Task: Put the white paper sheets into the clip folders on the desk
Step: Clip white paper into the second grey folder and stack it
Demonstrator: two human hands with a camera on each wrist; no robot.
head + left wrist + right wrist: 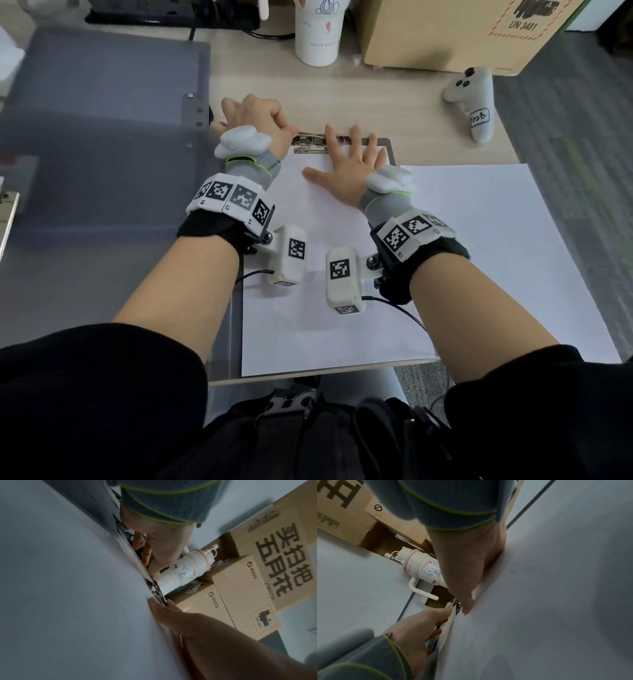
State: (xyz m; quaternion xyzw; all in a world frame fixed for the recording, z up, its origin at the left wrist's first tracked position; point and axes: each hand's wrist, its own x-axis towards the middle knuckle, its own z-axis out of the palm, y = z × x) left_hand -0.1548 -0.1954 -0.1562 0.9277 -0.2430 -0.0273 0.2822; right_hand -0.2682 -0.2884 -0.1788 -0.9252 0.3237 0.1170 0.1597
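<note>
A grey clip folder lies open on the desk, its cover [102, 120] flipped to the left and its back board [389, 150] under a white sheet [308, 291]. At the sheet's top edge sits the metal clip [310, 140]. My left hand [253, 116] is curled round the clip's left end, thumb on top [448, 607] and fingers below. My right hand [346, 164] lies flat on the sheet with fingers spread, its fingertips touching the clip. More white paper [496, 257] lies to the right of the folder. In the left wrist view the sheet [68, 588] fills the left side.
A white cartoon tumbler [318, 34] and a cardboard box [445, 34] stand at the back of the desk. A grey hand controller [474, 99] lies at the right. The sheets reach the desk's front edge [308, 375]. Grey carpet shows on the right.
</note>
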